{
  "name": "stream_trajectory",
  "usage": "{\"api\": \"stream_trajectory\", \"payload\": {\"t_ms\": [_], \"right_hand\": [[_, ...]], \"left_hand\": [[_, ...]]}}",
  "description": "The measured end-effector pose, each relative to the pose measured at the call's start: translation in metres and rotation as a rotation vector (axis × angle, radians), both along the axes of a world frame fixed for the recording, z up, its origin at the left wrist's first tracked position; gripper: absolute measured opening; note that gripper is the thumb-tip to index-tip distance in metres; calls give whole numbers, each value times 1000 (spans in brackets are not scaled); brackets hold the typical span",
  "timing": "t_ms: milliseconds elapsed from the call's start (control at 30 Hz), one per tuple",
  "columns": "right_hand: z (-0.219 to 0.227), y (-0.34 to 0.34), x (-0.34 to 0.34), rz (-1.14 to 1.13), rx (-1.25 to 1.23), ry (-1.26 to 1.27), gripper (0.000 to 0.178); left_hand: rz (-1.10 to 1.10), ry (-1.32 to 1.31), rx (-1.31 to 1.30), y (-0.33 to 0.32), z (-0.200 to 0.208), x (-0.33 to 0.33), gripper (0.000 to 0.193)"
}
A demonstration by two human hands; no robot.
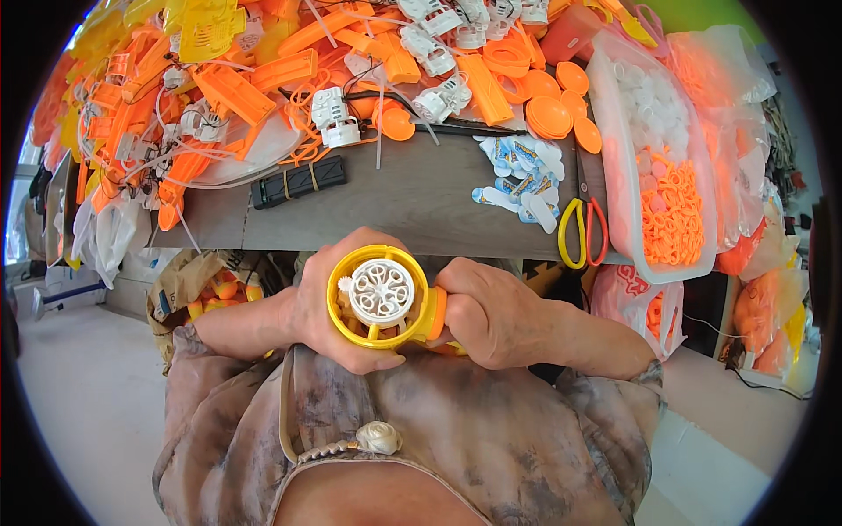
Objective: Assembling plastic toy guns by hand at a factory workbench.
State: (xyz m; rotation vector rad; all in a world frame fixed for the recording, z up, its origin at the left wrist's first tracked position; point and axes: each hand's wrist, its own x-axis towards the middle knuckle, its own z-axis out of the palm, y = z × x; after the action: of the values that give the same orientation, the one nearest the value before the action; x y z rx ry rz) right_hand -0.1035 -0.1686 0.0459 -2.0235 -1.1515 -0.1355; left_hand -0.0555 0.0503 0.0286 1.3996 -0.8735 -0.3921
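Note:
In front of my chest I hold a yellow bubble toy body [424, 279], its round mouth facing up. Inside the mouth sits a white bubble wheel [382, 293] with looped openings and a small toothed gear at its left side. My left hand [314, 298] wraps around the left of the yellow ring, thumb along the near side. My right hand [498, 314] is closed at the right side, with its curled fingers against an orange piece [439, 314] on the toy. Its fingertips and the toy's lower part are hidden.
Ahead, a grey table [386, 206] bears heaped orange housings [232, 92], white motor units [335, 118], orange discs [550, 117], stickers [526, 171], a banded black bundle [298, 182] and scissors [573, 232]. A plastic bin [621, 206] stands right; a paper bag [171, 285] sits lower left.

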Motion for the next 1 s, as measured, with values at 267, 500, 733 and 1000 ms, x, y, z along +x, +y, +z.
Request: {"api": "stream_trajectory", "payload": {"t_ms": [267, 500, 733, 1000], "right_hand": [[-5, -68, 111, -532, 308, 238, 6], [-27, -94, 158, -977, -205, -231, 19], [-32, -94, 184, -1085, -288, -10, 29], [-34, -100, 192, -1102, -303, 173, 32]], "left_hand": [[213, 465, -89, -13, -6, 37, 63], [222, 622, -77, -16, -8, 33, 62], [213, 691, -57, -21, -16, 31, 71], [203, 641, -32, -22, -15, 33, 71]]}}
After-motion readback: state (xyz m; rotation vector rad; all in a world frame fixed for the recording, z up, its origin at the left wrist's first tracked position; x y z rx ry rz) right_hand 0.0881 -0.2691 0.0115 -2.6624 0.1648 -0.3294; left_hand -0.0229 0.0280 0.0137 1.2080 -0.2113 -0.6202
